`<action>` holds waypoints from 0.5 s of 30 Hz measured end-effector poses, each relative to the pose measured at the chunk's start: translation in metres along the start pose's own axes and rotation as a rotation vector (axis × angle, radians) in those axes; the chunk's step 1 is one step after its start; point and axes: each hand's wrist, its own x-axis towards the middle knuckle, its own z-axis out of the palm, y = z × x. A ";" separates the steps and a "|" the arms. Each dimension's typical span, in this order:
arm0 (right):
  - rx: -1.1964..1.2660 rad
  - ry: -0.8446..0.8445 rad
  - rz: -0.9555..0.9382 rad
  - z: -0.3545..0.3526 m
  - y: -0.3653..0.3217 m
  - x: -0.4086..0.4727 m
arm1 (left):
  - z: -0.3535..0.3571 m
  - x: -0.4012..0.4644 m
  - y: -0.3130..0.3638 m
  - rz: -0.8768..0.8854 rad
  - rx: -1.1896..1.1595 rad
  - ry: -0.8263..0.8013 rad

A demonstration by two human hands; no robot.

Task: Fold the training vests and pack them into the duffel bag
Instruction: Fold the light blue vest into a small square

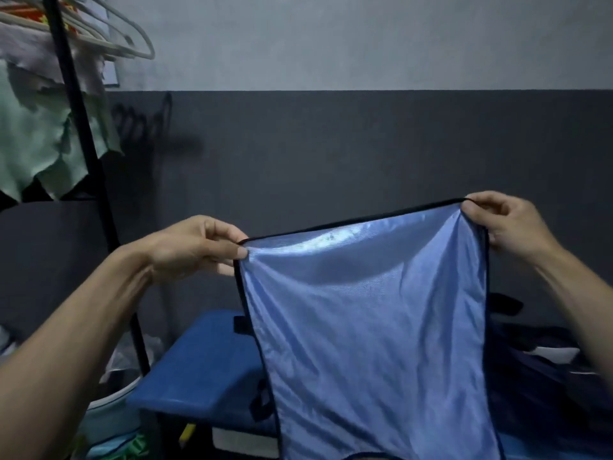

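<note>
Two hands hold one light blue vest (368, 327) up in the air in front of a dark grey wall (331, 144). The left hand (195, 249) pinches the vest's upper left corner between thumb and curled fingers, and the right hand (504, 224) pinches the upper right corner in the same way, a little higher. The dark-trimmed top edge is stretched taut between them, sloping up to the right, and the shiny cloth hangs down flat with soft creases, its lower part running out of view at the bottom.

Behind and below the vest stands a blue bench (205, 363), its left end showing past the cloth. On the right, half hidden by the vest and the right forearm, lies a dark navy bag (544, 386) with a black strap (504, 303) at its far side; something pale shows at its top, but what is inside cannot be told.

At the left edge a black rack pole (83, 154) leans upward, with pale hangers (122, 38) and a torn green cloth (36, 137) hanging from it. A pale bucket (106, 410) sits at its foot; its contents are not clear.
</note>
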 end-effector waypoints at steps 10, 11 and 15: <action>-0.032 -0.051 -0.086 0.000 -0.027 0.015 | 0.043 -0.011 -0.026 0.067 0.298 -0.098; -0.041 -0.042 -0.116 0.003 -0.029 0.018 | 0.050 -0.013 -0.032 0.080 0.292 -0.109; -0.197 -0.011 -0.211 0.010 -0.033 0.027 | 0.070 -0.013 -0.046 0.109 0.359 -0.177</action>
